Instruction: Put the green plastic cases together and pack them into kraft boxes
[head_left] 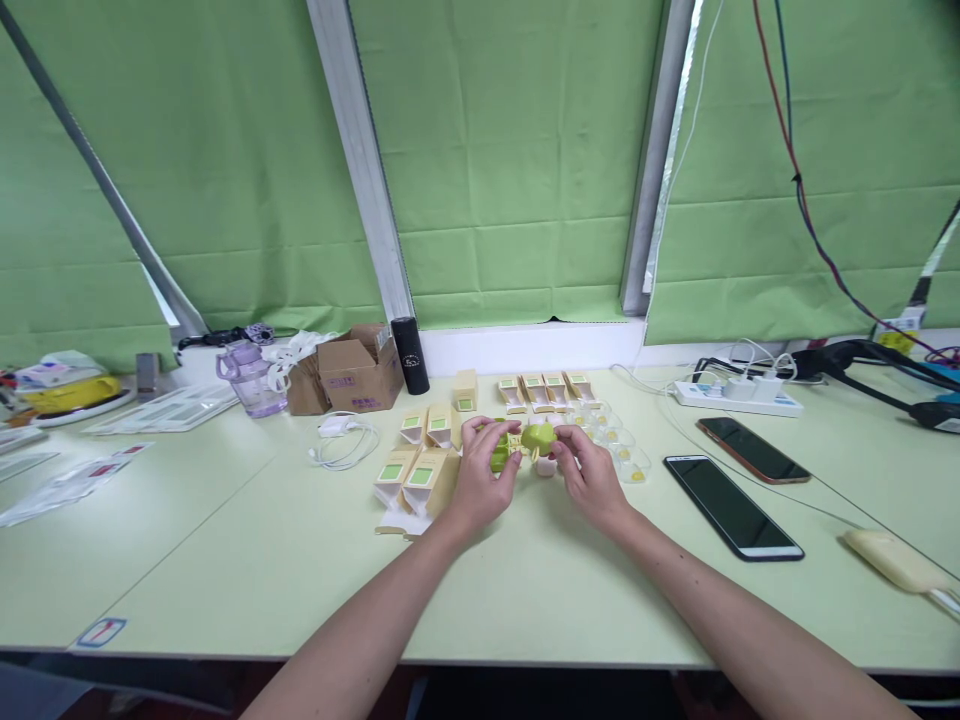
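Observation:
My left hand (487, 465) is closed around a small green piece (498, 458), mostly hidden behind the fingers. My right hand (589, 475) pinches a rounded green piece (538, 437), perhaps a cap or shell. Pale yellow thin parts (523, 452) show between the two; whether they join the green pieces I cannot tell. Just below lies a small whitish thing (546, 467), partly covered. Beside my left hand stand several cream cartons with green labels (421, 476). Past my right hand lie clear plastic packs (616, 437) with yellow spots inside.
More small cartons (544, 390) stand in a row behind. A black bottle (410, 356), a cardboard box (360, 370) and a purple jug (253, 380) are at the back left. Two phones (733, 507) and a power strip (739, 397) lie right. A white cable (349, 440) lies left.

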